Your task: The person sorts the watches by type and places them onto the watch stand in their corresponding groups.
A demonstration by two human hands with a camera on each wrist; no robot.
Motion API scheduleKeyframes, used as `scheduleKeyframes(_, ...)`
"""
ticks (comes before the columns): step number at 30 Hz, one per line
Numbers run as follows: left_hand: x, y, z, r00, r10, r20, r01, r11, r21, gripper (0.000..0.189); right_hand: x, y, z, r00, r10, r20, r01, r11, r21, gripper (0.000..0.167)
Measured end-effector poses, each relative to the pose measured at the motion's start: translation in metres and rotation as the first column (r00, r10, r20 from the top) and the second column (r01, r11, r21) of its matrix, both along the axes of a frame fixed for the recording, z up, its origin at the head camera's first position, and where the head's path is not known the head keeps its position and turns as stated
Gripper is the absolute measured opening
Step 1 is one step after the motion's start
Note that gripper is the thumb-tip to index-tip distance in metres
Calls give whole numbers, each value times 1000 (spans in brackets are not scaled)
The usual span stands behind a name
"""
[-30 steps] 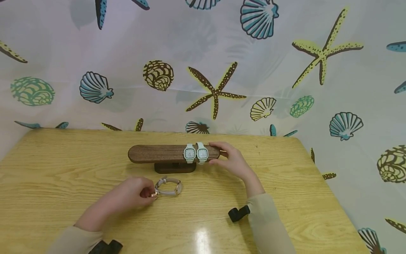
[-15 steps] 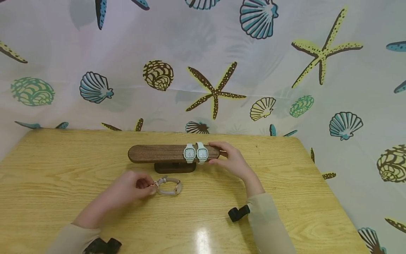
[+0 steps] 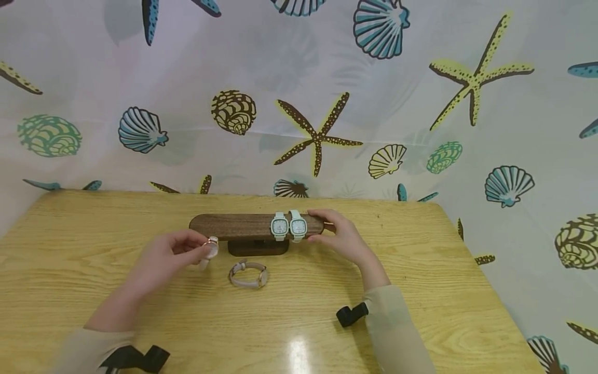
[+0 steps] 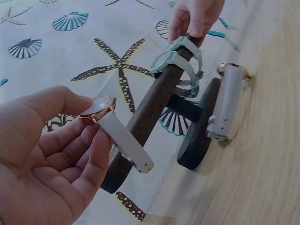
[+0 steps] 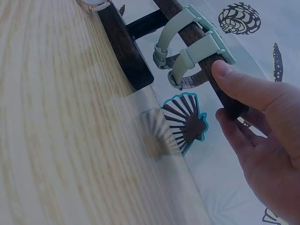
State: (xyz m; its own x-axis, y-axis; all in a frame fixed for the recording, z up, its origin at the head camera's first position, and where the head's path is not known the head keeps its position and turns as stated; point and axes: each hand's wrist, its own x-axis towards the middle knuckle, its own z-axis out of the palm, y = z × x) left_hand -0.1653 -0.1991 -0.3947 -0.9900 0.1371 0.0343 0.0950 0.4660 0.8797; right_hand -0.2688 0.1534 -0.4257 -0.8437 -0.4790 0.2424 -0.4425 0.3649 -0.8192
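Observation:
My left hand (image 3: 170, 259) pinches a wristwatch (image 4: 97, 108) with a rose-gold case and pale strap, held near the left end of a dark wooden watch stand (image 3: 233, 227). The strap of this watch hangs down and overlaps the bar in the left wrist view. My right hand (image 3: 343, 239) grips the right end of the bar, thumb on one side and fingers on the other. Two mint-green square watches (image 5: 206, 44) are strapped round the bar beside my right hand. Another pale-strapped watch (image 3: 247, 284), buckled into a loop, lies on the table in front of the stand.
The stand's base (image 3: 258, 248) sits on a light wooden table (image 3: 299, 317). Behind it hangs a white cloth (image 3: 187, 119) printed with shells and starfish. A black wrist camera (image 3: 351, 314) is on my right sleeve, with another on the left.
My left hand has lifted its watch away from the looped watch, moving up and left towards the bar's left end. The right hand keeps its grip on the stand.

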Motion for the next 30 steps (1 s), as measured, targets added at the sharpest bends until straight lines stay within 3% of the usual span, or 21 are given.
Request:
scheduleKeyframes(6,-3,-19,5,993,121,13,-122,988,95,42,0,1,-1,1000,0,3,0,1000,-3,57)
scheduleKeyframes(11,-7,-33,-1,978,208,14,-205,952,229,33,-1,1,-2,1000,2,10,-2,1000,-11,58)
scheduleKeyframes(14,-11,-36,-8,973,230,19,-222,905,363,24,0,1,-1,1000,-3,14,3,1000,-6,58)
scheduleKeyframes(18,-16,-33,-20,971,235,51,-226,826,517,18,8,-2,10,1000,-7,20,7,1000,10,57)
scheduleKeyframes(19,-17,-32,-22,970,235,57,-229,820,525,17,11,-3,15,1000,-6,21,6,1000,13,57)
scheduleKeyframes(22,-19,-30,-28,971,231,60,-228,822,522,21,20,-6,27,1000,-4,20,4,1000,16,55)
scheduleKeyframes(24,-19,-29,-31,971,234,43,-225,849,478,27,23,-7,31,1000,-2,16,2,1000,15,55)
scheduleKeyframes(30,-18,-24,-33,964,266,12,-251,897,364,47,23,-8,30,1000,0,2,0,1000,16,54)
